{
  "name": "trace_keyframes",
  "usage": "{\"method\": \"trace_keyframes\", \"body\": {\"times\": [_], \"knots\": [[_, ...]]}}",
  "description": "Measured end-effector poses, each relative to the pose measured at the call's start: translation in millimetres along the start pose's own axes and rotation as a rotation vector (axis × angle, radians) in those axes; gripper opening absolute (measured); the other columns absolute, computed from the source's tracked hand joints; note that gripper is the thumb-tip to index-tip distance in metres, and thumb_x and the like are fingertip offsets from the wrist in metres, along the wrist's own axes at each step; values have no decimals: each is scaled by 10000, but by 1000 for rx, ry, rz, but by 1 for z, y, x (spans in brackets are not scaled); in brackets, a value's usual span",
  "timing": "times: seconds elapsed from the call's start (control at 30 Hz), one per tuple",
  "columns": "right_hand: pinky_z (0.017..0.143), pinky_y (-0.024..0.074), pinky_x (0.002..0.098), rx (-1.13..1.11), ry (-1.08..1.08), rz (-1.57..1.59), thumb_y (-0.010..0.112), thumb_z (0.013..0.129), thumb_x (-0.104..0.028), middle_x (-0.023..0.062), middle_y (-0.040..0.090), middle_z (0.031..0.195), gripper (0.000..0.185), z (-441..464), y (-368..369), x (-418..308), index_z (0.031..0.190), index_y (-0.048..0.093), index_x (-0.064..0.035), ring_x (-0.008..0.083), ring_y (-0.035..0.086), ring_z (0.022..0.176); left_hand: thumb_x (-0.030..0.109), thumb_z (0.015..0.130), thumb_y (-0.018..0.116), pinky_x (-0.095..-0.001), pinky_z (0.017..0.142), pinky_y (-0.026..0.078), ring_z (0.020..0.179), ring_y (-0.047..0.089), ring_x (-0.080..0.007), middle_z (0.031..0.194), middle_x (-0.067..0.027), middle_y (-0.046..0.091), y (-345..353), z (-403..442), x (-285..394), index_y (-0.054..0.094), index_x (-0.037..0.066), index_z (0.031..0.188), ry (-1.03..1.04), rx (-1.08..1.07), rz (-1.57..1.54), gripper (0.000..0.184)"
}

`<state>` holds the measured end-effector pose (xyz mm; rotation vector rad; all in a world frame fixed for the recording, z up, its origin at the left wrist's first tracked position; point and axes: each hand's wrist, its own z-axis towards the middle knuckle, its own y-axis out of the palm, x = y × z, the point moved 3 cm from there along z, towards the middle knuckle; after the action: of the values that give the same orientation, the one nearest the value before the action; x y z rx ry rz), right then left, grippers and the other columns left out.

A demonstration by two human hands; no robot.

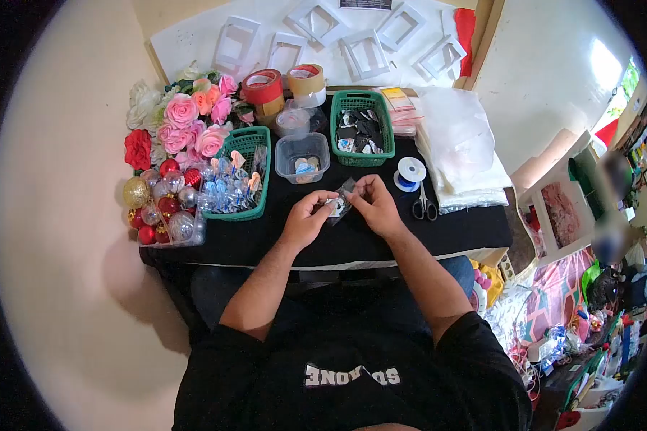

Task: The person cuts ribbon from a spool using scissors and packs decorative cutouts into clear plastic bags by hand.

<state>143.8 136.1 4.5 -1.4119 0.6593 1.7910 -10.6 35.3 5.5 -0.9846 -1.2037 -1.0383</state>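
Note:
Above the front part of the black-covered table, my left hand (310, 218) and my right hand (378, 207) pinch a small clear plastic packet (340, 205) between them. Something dark and white shows inside it, too small to name. Just beyond the hands stands a clear plastic tub (281, 163) with a few small round pieces at its bottom. A green basket (390, 148) behind them holds black and white pieces. To the right of my right hand are a spool of ribbon (410, 172) and black-handled scissors (423, 205).
At left are a second green basket (264, 190) with small wrapped items, a clear box of ornaments (167, 208) and artificial roses (182, 110). Tape rolls (262, 87) stand at the back. Plastic bags (460, 144) are stacked at right. White frames (366, 54) lie behind.

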Motion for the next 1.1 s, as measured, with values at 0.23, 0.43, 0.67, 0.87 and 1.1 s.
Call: {"method": "trace_keyframes", "body": {"times": [0.23, 0.43, 0.67, 0.87, 1.1], "knots": [[820, 456, 454, 201, -254, -725, 679, 782, -102, 150, 571, 975, 374, -9, 6, -18, 1122, 538, -41, 341, 554, 934, 125, 797, 693, -434, 956, 435, 1102, 537, -339, 1015, -116, 636, 21, -8, 19, 687, 69, 1023, 477, 120, 801, 233], [856, 427, 422, 254, -368, -846, 692, 734, -139, 130, 529, 993, 297, -20, 7, -34, 996, 589, -43, 331, 493, 997, 104, 730, 722, -434, 874, 430, 978, 518, -322, 936, -95, 585, 20, -8, 14, 623, 59, 828, 454, 160, 914, 146], [776, 431, 423, 275, -451, -774, 669, 748, -96, 111, 551, 874, 168, -21, 5, -43, 885, 585, -47, 316, 521, 872, 114, 720, 735, -439, 865, 429, 980, 514, -330, 918, -100, 571, 20, -9, 12, 590, 63, 797, 435, 152, 938, 172], [761, 444, 423, 326, -536, -824, 676, 789, -85, 112, 583, 850, 138, -35, -45, -77, 885, 588, -42, 319, 556, 844, 127, 766, 714, -433, 813, 428, 907, 541, -311, 854, -86, 575, 21, -11, 23, 580, 64, 799, 462, 148, 857, 151], [854, 473, 439, 216, 117, -1150, 649, 844, -216, 139, 623, 963, 268, -81, -121, -49, 1045, 576, -54, 343, 590, 958, 183, 798, 720, -428, 761, 426, 858, 569, -264, 815, -25, 584, 74, 3, 53, 599, 125, 832, 593, 177, 875, 139]]}}
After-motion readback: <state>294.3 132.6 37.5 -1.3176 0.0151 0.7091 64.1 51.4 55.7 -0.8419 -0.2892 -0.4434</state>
